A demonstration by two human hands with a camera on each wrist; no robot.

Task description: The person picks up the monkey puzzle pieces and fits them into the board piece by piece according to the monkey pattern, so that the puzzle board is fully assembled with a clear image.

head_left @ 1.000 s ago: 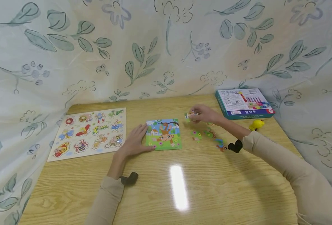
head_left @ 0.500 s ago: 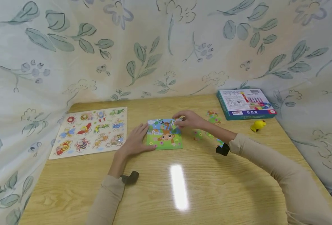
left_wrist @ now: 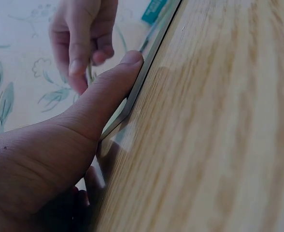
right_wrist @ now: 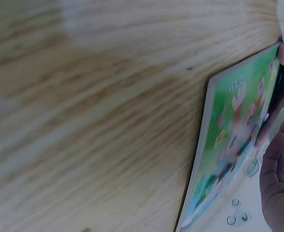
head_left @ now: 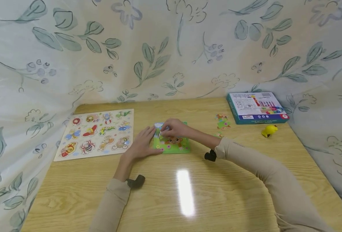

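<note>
A small square jigsaw board [head_left: 174, 149] with a monkey picture lies flat on the wooden table. My left hand [head_left: 140, 145] rests at its left side, fingers extended along that edge and the thumb [left_wrist: 115, 79] on the near edge. Over the board's upper left part, my right hand [head_left: 174, 127] pinches a puzzle piece [right_wrist: 278, 121], seen edge-on as a thin greenish sliver. The right fingers cover much of the picture in the head view. Several loose puzzle pieces [head_left: 223, 123] lie to the right of the board.
A larger insect picture board [head_left: 97, 133] lies left of my left hand. At the back right is a boxed set [head_left: 258, 108], with a yellow toy [head_left: 269, 130] in front. A floral cloth [head_left: 165, 58] hangs behind the table [head_left: 147, 199].
My right hand has brought the puzzle piece from the right of the board, across its upper right corner, to its upper left part. My left hand stays at the board's left side.
</note>
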